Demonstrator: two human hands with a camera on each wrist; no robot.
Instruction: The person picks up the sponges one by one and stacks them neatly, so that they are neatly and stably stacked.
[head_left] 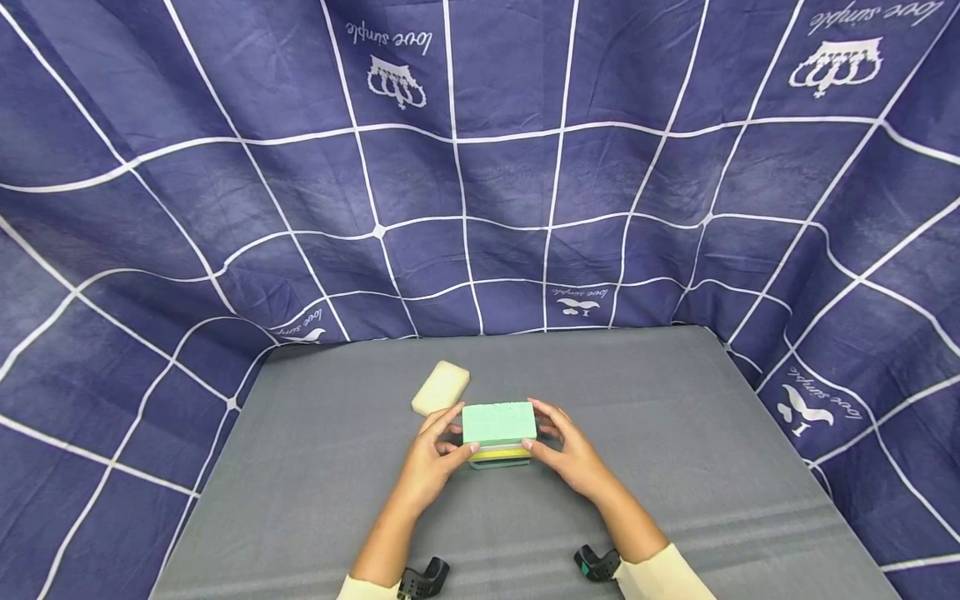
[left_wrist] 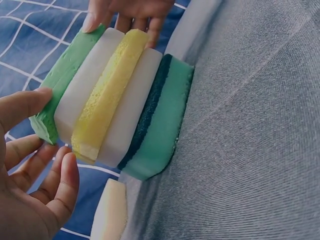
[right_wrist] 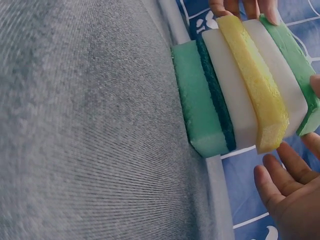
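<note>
A stack of sponges stands on the grey surface. At its bottom lies a teal sponge with a dark scouring layer; above come a white sponge, a yellow sponge and another white sponge. On top rests a light green sponge, level with the stack. My left hand pinches its left end, thumb on the near edge and index finger toward the far side. Its right end is held likewise by my right hand. The other fingers of both hands spread beside the stack.
A cream sponge lies flat on the grey cloth-covered table, behind and left of the stack. A dark blue curtain with white grid lines hangs round the table's back and sides.
</note>
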